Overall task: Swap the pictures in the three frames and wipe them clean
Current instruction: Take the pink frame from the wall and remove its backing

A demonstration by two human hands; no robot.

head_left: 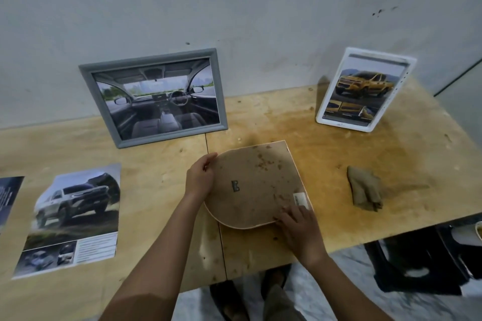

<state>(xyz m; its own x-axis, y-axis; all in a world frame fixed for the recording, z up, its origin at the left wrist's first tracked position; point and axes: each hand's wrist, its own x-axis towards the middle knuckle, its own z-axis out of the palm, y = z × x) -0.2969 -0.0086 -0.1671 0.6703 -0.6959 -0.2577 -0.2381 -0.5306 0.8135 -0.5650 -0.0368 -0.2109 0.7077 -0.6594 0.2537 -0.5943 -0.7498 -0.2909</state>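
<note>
A third frame (251, 185) lies face down on the wooden table (391, 164), its stained brown backing board up with a small metal hanger at the middle. My left hand (199, 177) grips the board's left edge. My right hand (300, 227) presses its fingers on the near right corner by a white label. A grey frame (154, 96) with a car-interior picture leans on the wall. A white frame (365, 90) with a yellow truck picture stands at the back right. A loose print of a white SUV (73, 219) lies flat at left. A crumpled brown cloth (365, 189) lies at right.
Another dark print (9, 198) pokes in at the far left edge. A black stool or crate (417, 263) stands on the floor beyond the table's right front edge. My feet in sandals show under the table.
</note>
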